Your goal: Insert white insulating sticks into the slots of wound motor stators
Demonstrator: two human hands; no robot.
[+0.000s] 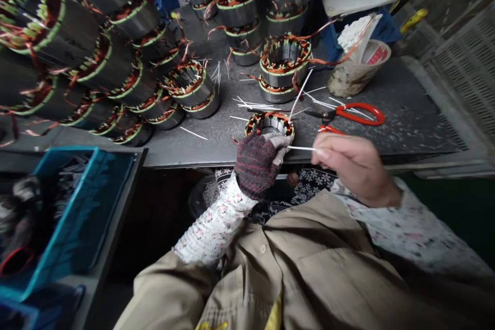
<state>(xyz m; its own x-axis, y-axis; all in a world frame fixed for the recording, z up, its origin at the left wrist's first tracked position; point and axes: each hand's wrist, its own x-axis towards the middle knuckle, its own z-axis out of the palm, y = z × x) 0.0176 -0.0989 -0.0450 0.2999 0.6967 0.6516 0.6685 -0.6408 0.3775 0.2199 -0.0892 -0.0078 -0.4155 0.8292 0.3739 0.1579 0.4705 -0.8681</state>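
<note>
A motor stator (269, 122) with copper windings and a pale green rim lies at the front of the workbench. My left hand (260, 157), in a dark striped glove with pale fingertips, is closed over its near edge. A thin white cord (302, 148) runs taut from the stator to my bare right hand (342, 161), which pinches its end between thumb and fingers. Another length of white cord (301, 95) sticks up from the stator's far right rim. Red-handled scissors (361, 113) lie just beyond my right hand.
Stacked stators (127, 82) crowd the left and back. Two more stacked stators (286, 69) stand behind my work. A cup (358, 75) holds white cords at right. Cut cord pieces (255, 105) litter the bench (417, 108). A teal bin (87, 227) sits lower left.
</note>
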